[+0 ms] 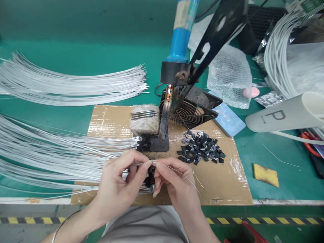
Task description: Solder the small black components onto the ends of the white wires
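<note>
My left hand [124,179] and my right hand [177,182] meet fingertip to fingertip above the cardboard, both closed in a pinch. Between the fingertips is a thin wire [186,177], and its loose end trails past my right hand. What exactly sits at the pinch is too small to make out. A large bundle of white wires [63,162] fans out to the left of my left hand, ends toward the middle. Just beyond my hands, a soldering iron [179,44] points down in its black stand [157,145]. Small black connectors [202,148] lie heaped to the right.
Cardboard [227,182] covers the bench under my hands. Behind it are a grimy block [144,123] with metal-ended strips on top and a black fan [192,108]. Another bundle of white wires [88,86] lies back left. A white cup [286,114] and yellow sponge [265,174] are right.
</note>
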Demonstrator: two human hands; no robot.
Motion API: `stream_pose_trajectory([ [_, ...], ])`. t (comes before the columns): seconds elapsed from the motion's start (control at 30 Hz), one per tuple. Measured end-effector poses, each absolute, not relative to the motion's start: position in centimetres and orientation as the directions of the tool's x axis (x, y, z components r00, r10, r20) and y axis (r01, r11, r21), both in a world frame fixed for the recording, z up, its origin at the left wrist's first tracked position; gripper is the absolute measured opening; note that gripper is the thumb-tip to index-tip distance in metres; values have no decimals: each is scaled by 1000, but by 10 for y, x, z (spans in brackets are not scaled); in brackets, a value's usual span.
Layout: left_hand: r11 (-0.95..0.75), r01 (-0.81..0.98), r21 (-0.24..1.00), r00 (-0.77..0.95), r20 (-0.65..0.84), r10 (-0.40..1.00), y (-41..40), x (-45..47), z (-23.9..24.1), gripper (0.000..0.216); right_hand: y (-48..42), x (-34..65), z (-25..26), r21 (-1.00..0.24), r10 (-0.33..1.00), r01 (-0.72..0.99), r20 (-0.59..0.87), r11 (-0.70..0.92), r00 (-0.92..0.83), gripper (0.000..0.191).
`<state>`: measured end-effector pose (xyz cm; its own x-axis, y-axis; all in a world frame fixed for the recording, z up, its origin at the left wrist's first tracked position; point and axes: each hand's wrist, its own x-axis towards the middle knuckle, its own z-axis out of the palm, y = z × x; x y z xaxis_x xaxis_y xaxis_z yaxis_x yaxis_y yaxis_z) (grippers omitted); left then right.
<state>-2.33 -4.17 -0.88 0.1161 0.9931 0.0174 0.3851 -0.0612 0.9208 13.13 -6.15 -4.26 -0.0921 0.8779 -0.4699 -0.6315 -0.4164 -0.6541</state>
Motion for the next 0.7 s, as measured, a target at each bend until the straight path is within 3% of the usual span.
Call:
stream_pose_trajectory([
  [0.37, -205, 514, 833, 85, 189, 978, -48, -17, -14, 16, -62, 121, -40, -626, 873, -692, -488, -360, -12, 21],
  [0.7, -169, 519, 838, 74, 152, 986, -48, -16, -16, 16, -62, 118, -40, -612, 869, -709, -495, -350, -2, 22],
])
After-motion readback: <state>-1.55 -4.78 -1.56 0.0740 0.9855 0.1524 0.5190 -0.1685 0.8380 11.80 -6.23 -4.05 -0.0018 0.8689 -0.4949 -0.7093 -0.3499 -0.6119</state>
